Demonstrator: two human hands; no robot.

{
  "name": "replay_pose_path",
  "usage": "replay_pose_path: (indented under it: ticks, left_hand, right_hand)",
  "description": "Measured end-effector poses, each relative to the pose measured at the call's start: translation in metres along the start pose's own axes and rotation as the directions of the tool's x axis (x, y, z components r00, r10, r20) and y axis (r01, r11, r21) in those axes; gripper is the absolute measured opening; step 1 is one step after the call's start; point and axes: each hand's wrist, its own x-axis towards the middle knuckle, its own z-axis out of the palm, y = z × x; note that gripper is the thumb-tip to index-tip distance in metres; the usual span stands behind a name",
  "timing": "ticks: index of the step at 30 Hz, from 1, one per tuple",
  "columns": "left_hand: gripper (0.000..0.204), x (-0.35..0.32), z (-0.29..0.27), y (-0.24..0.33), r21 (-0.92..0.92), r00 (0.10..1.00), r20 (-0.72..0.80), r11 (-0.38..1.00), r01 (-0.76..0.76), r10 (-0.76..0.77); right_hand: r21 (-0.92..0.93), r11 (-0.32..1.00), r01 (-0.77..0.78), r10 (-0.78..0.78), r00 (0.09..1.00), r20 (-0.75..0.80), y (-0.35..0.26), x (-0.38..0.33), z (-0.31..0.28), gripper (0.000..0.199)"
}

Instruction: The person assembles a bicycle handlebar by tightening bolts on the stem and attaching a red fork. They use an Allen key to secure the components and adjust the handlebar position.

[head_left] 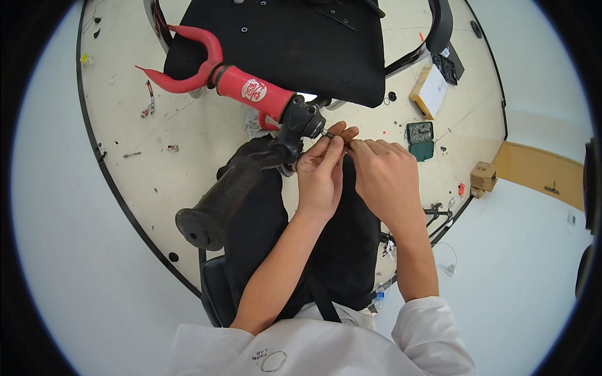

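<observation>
Across my lap lies a bicycle front end: a red head tube (257,92) with a red forked piece, a black stem (302,119) and a handlebar with a black rubber grip (216,203). At the stem's end, my left hand (322,172) pinches a thin dark rod-shaped tool (330,135) between thumb and fingers. Its silvery tip meets or nearly meets the stem. Close on the right, my right hand (387,172) has its fingers curled at the tool's other end, which they mostly hide. The tool's exact kind cannot be made out.
A black chair seat (282,44) with small washers on it stands ahead. On the floor at the right are a green case (420,141) of small parts, a white-topped box (429,92) and a cardboard box (483,176). Small parts lie scattered at the left.
</observation>
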Motion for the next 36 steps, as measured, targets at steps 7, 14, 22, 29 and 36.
replay_pose_path:
  ticks: [7,14,22,29,36]
  left_hand:
    - [0.02,0.001,-0.004,-0.003,-0.046,0.996,-0.084,0.998,0.034,-0.037]
    - [0.02,-0.001,0.003,-0.004,0.013,0.967,-0.254,0.999,0.033,-0.029]
    - [0.022,-0.01,0.014,0.005,-0.019,0.992,-0.11,0.998,0.056,-0.058]
    - [0.018,-0.006,-0.005,-0.006,-0.043,0.997,-0.077,0.999,0.004,-0.007]
    - [0.01,-0.004,-0.004,-0.003,0.035,0.981,-0.196,0.999,0.012,-0.005]
  right_hand:
    - [0.094,0.996,0.008,0.028,0.928,-0.371,-0.009,-0.003,0.01,0.016]
    - [0.11,0.991,0.082,-0.023,0.89,-0.455,0.006,-0.018,0.035,0.02]
    - [-0.112,0.957,0.269,-0.28,0.955,-0.099,0.016,0.003,-0.009,0.009]
    - [-0.056,0.982,0.18,-0.178,0.983,0.041,0.011,0.003,-0.011,0.009]
    - [0.143,0.989,0.035,-0.022,0.995,-0.097,-0.002,-0.004,-0.017,0.013]
